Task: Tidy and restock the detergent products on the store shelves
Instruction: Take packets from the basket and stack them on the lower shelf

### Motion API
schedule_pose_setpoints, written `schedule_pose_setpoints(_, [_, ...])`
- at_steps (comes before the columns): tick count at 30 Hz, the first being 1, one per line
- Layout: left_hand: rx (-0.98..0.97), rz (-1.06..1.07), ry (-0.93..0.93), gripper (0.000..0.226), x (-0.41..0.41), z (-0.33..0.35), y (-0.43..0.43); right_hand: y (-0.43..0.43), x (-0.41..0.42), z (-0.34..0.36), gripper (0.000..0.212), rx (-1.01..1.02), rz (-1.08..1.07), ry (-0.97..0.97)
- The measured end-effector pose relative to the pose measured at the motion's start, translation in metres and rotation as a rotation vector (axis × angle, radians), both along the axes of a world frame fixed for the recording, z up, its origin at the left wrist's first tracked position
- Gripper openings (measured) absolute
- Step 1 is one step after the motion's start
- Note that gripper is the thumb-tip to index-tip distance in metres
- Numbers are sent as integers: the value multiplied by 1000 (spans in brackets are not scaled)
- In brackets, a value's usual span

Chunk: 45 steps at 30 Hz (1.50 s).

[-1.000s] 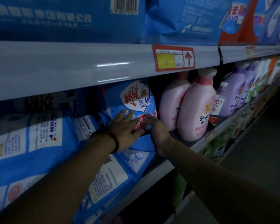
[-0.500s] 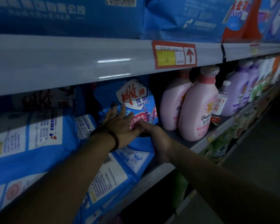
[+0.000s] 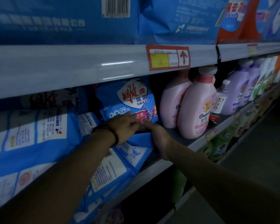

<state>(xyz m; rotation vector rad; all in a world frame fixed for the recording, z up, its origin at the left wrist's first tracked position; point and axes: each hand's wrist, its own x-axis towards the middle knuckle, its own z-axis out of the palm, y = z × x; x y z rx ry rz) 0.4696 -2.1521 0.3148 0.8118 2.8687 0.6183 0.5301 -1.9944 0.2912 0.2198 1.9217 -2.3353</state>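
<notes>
Both forearms are reaching in from the near edge and converging on one spot. Flat blue bags [image 3: 31, 138] are lying stacked at near left. One overhanging bag [image 3: 113, 168] is sticking out past the shelf lip [image 3: 153, 167] under the arms.

Left hand [image 3: 123, 126], with a beaded bracelet [image 3: 111, 133] on the wrist, is lying palm-down on the lower front of the upright detergent bag [image 3: 132, 97]. Its fingers are sitting close together, slightly bent, pressing rather than wrapping. Right hand [image 3: 159, 138] is angling in from the right with fingers straight and together, tips touching the bag's bottom edge beside the left fingertips. That area is blurring, so I can't tell if anything is being pinched.

The bag is standing face-out on the middle shelf, its base apparently on a flat bag, just beside the pink softener bottles [image 3: 196, 110].

My read: this is squaring up and seating the bag, not restocking. The next move is calling for pushing the base back without nudging the pink bottles. The overhanging bag is looking like the next fix.

Further back, a water bottle [image 3: 219, 101] is sitting between the pink and purple bottles [image 3: 238, 94] and is probably misplaced.
</notes>
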Motion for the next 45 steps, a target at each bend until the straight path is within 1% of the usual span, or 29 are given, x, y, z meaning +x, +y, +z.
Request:
schedule_pose_setpoints(2, [26, 37, 95, 51, 5, 5, -3, 0, 15, 3, 43, 58, -5, 0])
schedule_pose_setpoints(3, [45, 49, 147, 50, 8, 8, -5, -2, 23, 4, 42, 62, -7, -24])
schedule_pose_setpoints(5, [22, 80, 245, 34, 20, 20, -9, -5, 42, 4, 42, 116, -34, -43])
schedule_pose_setpoints(6, [17, 88, 296, 25, 28, 28, -11, -6, 50, 1, 38, 180, -70, -13])
schedule_pose_setpoints(7, [38, 77, 328, 16, 41, 36, -13, -8, 58, -1, 40, 261, -116, 32])
schedule_pose_setpoints(8, [48, 62, 341, 14, 56, 42, -16, -9, 62, -8, 48, 359, -153, 69])
schedule_pose_setpoints(9, [38, 38, 351, 17, 75, 46, -22, -11, 69, -11, 57, 457, -177, 76])
schedule_pose_setpoints(10, [9, 8, 368, 20, 96, 47, -29, -13, 75, -11, 59, 543, -211, 76])
schedule_pose_setpoints(12, [-49, -41, 411, 25, 141, 42, -47, -24, 95, 0, 51, 641, -290, 77])
schedule_pose_setpoints(13, [-49, -44, 417, 25, 164, 39, -59, -33, 109, 11, 45, 662, -294, 98])
schedule_pose_setpoints(15, [18, 1, 411, 22, 205, 30, -86, -51, 132, 26, 32, 681, -243, 158])
schedule_pose_setpoints(16, [64, 59, 397, 19, 223, 23, -100, -62, 142, 33, 26, 698, -186, 195])
schedule_pose_setpoints(17, [129, 128, 375, 15, 241, 17, -114, -73, 151, 39, 23, 724, -124, 232])
schedule_pose_setpoints(19, [324, 293, 325, 5, 266, 0, -139, -98, 160, 43, 25, 791, -12, 286])
schedule_pose_setpoints(21, [549, 486, 235, 4, 283, -17, -157, -124, 164, 44, 37, 823, 74, 300])
schedule_pose_setpoints(23, [788, 680, 2, 9, 293, -28, -170, -145, 167, 47, 58, 857, 129, 298])
schedule_pose_setpoints(24, [881, 767, -141, 8, 296, -31, -177, -154, 168, 48, 70, 920, 157, 316])
schedule_pose_setpoints(25, [961, 842, -266, 12, 297, -32, -183, -161, 169, 48, 84, 1048, 192, 357])
schedule_pose_setpoints(26, [1031, 893, -364, 21, 297, -33, -189, -167, 171, 46, 97, 1224, 235, 410])
schedule_pose_setpoints(27, [1107, 922, -432, 25, 297, -34, -194, -173, 172, 43, 110, 1386, 282, 469])
schedule_pose_setpoints(28, [1179, 939, -468, 24, 298, -31, -197, -179, 173, 39, 119, 1485, 327, 526])
schedule_pose_setpoints(30, [1291, 938, -516, 22, 298, -24, -200, -189, 172, 28, 127, 1534, 381, 595])
schedule_pose_setpoints(32, [1346, 909, -553, 25, 301, -15, -200, -197, 169, 20, 123, 1536, 367, 606])
schedule_pose_setpoints(34, [1366, 867, -596, 20, 303, -13, -200, -202, 165, 14, 110, 1551, 313, 593])
schedule_pose_setpoints(37, [1357, 865, -633, 17, 304, -17, -201, -207, 162, 15, 90, 1598, 291, 571])
schedule_pose_setpoints(41, [1394, 873, -563, 32, 313, -11, -197, -205, 169, 38, 67, 1544, 317, 515])
schedule_pose_setpoints(44, [1411, 859, -438, 16, 328, -2, -191, -198, 190, 60, 56, 1431, 260, 545])
schedule_pose_setpoints(45, [1393, 848, -398, 16, 335, 2, -188, -195, 199, 67, 53, 1388, 231, 561])
